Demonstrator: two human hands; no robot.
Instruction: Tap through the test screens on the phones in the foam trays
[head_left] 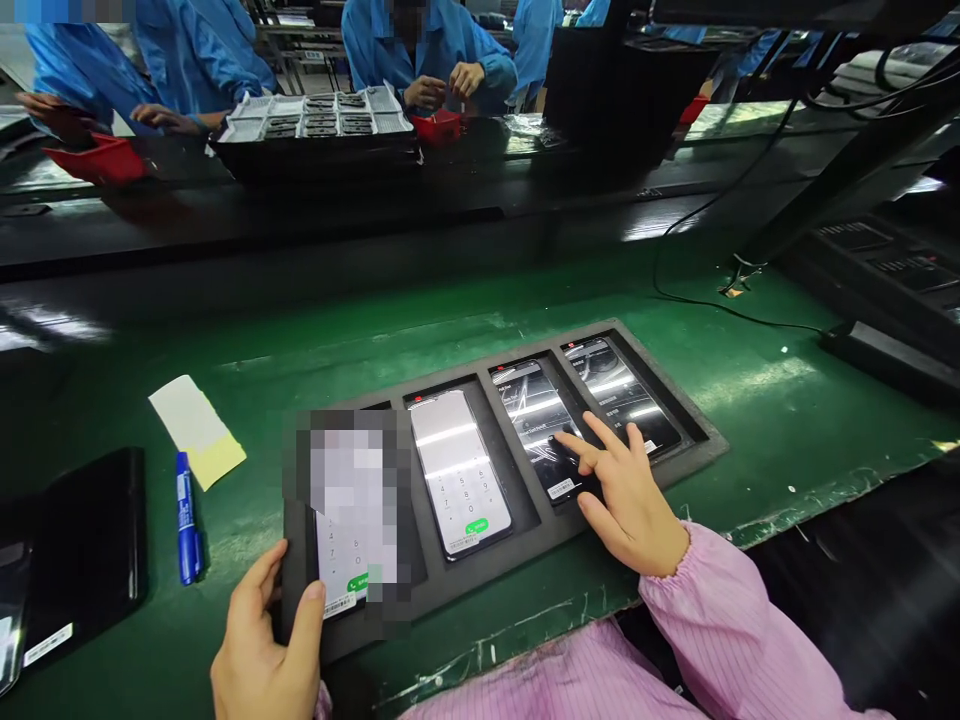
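A dark foam tray lies on the green belt with several phones in its slots. My left hand grips the tray's near left corner, thumb resting on the leftmost phone, whose screen shows a dial pad. A second phone also shows a dial pad. My right hand rests on the tray, its index finger touching the dark screen of the third phone. A fourth phone lies in the far right slot.
A blue marker and a white-yellow paper slip lie left of the tray, beside a black phone. Across the belt, people in blue coats work near a parts tray and red bins. Cables run at right.
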